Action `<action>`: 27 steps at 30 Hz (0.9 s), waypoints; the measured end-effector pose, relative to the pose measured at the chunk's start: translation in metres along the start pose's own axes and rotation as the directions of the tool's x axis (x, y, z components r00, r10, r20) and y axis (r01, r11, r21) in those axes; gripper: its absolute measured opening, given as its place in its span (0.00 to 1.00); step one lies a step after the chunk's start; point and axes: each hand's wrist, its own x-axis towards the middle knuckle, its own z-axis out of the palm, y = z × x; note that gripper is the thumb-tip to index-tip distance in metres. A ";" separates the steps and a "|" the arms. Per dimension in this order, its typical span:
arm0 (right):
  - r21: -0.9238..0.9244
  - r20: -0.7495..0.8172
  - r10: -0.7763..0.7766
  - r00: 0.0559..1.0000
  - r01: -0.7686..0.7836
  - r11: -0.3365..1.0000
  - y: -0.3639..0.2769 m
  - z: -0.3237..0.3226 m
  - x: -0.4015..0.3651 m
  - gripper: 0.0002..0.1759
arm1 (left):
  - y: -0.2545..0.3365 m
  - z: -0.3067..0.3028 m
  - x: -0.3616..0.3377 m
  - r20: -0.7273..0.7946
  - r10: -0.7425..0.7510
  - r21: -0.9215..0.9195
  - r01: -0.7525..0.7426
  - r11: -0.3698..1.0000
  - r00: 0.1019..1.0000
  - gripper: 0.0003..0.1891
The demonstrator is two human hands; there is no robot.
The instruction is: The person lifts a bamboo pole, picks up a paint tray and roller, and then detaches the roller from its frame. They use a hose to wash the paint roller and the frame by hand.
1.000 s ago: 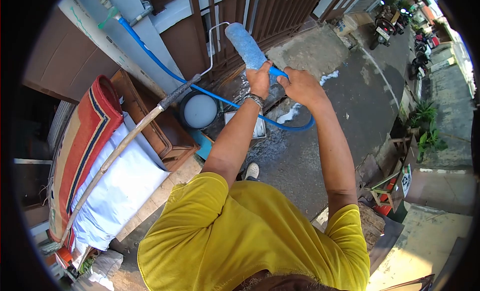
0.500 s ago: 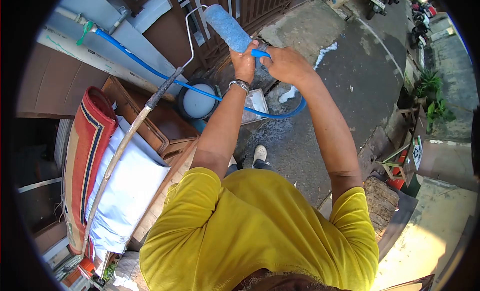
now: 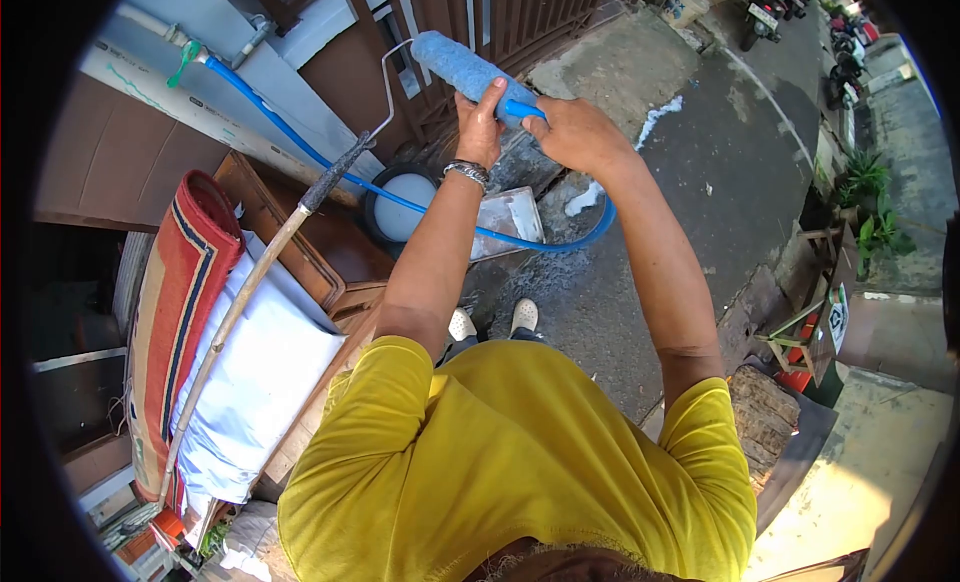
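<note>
A fluffy blue paint roller (image 3: 455, 64) sits on a bent wire frame fixed to a long wooden pole (image 3: 245, 294). My left hand (image 3: 481, 127) is closed around the roller near its right end, thumb on top and fingers mostly hidden behind. My right hand (image 3: 583, 137) grips the end of a blue hose (image 3: 590, 237), its mouth pointing left against the roller. From there the hose loops down and back left to a pipe tap (image 3: 188, 52). Below my left hand stand a dark bucket (image 3: 372, 217) of cloudy whitish liquid and a whitish shallow tray (image 3: 525, 219).
A rolled red carpet (image 3: 190, 272), a white sheet (image 3: 265, 367) and a brown wooden cabinet (image 3: 330, 252) are at the left. A brown metal gate (image 3: 520, 22) stands ahead. White foam (image 3: 657, 117) lies on the wet pavement (image 3: 680, 222); motorbikes (image 3: 765, 17) are parked far right.
My left hand has shifted its grip, its thumb now over the roller's top. The roller tilts less steeply, and more of its right end shows. My right hand stays on the hose.
</note>
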 end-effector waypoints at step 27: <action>0.015 -0.076 -0.061 0.995 0.062 0.998 -0.032 -0.025 0.009 0.20 | 0.074 0.002 0.001 0.461 0.375 0.593 -0.593 0.544 0.804 0.45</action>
